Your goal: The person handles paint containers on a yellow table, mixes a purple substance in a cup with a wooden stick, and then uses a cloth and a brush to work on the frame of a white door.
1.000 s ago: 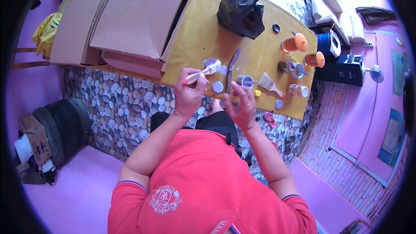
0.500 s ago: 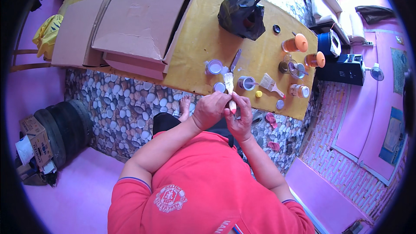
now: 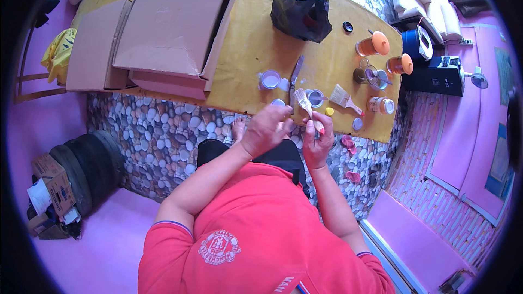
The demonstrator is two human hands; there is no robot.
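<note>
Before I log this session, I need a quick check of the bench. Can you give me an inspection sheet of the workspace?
Surface: yellow table, paint-smeared near the jars.
Job's things: paintbrush held bristles up; small open jar just beyond it.
Clutter: flattened cardboard boxes, black plastic bag, second brush, two orange-lidded jars, loose lids.
Grippers: right hand grips the paintbrush handle; left hand is beside it, its contact unclear.
Cables: nothing seen.
Surroundings: pebble-pattern table front, pink floor, stacked tyres.
</note>
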